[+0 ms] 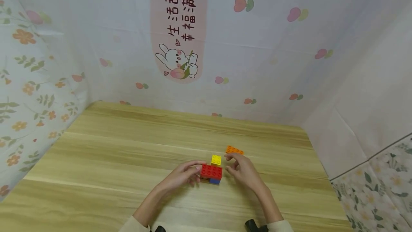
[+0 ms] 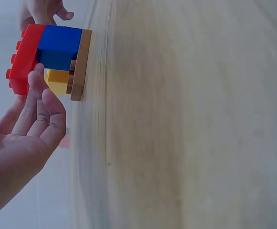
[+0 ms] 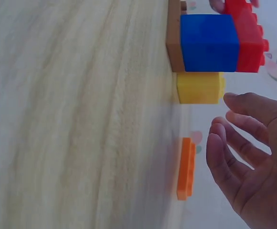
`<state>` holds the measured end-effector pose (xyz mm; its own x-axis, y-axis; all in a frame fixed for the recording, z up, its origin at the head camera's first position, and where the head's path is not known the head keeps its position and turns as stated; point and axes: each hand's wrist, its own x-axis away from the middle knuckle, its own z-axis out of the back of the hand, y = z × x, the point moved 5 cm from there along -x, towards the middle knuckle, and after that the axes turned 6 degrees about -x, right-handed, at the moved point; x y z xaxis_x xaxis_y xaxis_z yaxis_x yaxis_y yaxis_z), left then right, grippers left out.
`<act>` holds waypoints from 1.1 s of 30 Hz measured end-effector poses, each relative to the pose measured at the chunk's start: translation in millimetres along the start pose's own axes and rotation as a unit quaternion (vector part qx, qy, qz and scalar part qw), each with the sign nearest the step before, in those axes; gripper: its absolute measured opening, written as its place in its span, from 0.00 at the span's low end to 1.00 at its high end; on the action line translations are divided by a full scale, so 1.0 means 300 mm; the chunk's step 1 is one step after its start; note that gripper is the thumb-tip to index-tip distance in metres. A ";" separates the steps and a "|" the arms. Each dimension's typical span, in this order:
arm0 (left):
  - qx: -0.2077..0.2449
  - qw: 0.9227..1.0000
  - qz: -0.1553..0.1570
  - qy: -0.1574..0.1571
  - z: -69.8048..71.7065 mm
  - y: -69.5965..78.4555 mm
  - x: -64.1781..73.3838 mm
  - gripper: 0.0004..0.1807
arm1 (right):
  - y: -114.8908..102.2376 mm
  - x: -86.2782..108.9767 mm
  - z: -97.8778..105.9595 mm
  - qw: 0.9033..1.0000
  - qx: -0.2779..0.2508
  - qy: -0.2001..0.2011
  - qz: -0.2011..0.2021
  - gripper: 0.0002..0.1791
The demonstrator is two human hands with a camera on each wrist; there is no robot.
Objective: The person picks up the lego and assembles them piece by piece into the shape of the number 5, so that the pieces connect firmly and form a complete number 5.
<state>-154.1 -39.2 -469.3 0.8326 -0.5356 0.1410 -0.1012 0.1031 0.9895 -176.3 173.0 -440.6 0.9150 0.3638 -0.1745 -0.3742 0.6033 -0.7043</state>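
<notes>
A red brick [image 1: 211, 171] sits on top of a blue brick [image 2: 59, 47], which stands on a brown plate [image 2: 82, 67]. The red brick juts out past the blue one toward my left hand [image 1: 183, 176]. My left fingertips are right at the red brick's near end, with the thumb apart from it in the left wrist view. Just behind the stack is a yellow brick [image 3: 199, 88]. My right hand [image 1: 243, 171], fingers loosely bent around nothing, hovers right of the stack beside the yellow brick. A flat orange plate [image 3: 186, 169] lies beyond the right fingertips.
The wooden table [image 1: 128, 146] carries all the bricks. A printed cloth [image 1: 257, 46] hangs behind the far edge, with a floral cloth [image 1: 25, 81] on the left and pale sheeting [image 1: 360, 128] on the right.
</notes>
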 end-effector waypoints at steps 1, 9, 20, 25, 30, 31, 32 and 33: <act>-0.002 1.000 -0.001 0.001 0.001 0.001 0.001 0.23 | 0.001 -0.005 -0.004 1.000 -0.001 -0.001 -0.001 0.19; -0.002 1.000 -0.002 0.000 0.006 0.005 0.004 0.24 | -0.006 -0.043 -0.034 1.000 -0.003 -0.006 0.005 0.21; -0.007 1.000 0.004 -0.006 0.001 0.003 0.007 0.24 | 0.004 -0.060 -0.062 1.000 0.012 -0.007 -0.002 0.19; -0.013 1.000 -0.005 -0.004 0.000 0.009 0.009 0.24 | 0.007 -0.057 -0.060 1.000 0.013 -0.003 -0.011 0.18; -0.022 1.000 -0.009 -0.005 0.002 0.011 0.008 0.25 | 0.001 -0.055 -0.042 1.000 0.004 0.013 -0.011 0.18; -0.023 1.000 -0.009 -0.006 0.001 0.011 0.007 0.25 | -0.001 -0.055 -0.038 1.000 0.002 0.016 -0.010 0.18; -0.023 1.000 -0.009 -0.007 0.001 0.012 0.007 0.25 | -0.003 -0.056 -0.032 1.000 0.000 0.018 -0.007 0.18; -0.023 1.000 -0.008 -0.008 0.000 0.012 0.006 0.25 | -0.005 -0.056 -0.027 1.000 -0.001 0.021 -0.006 0.18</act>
<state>-152.9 -39.8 -465.5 0.8253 -0.5507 0.1250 -0.0615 0.1324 0.9893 -189.9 160.0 -442.2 0.9249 0.3266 -0.1947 -0.3631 0.6064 -0.7074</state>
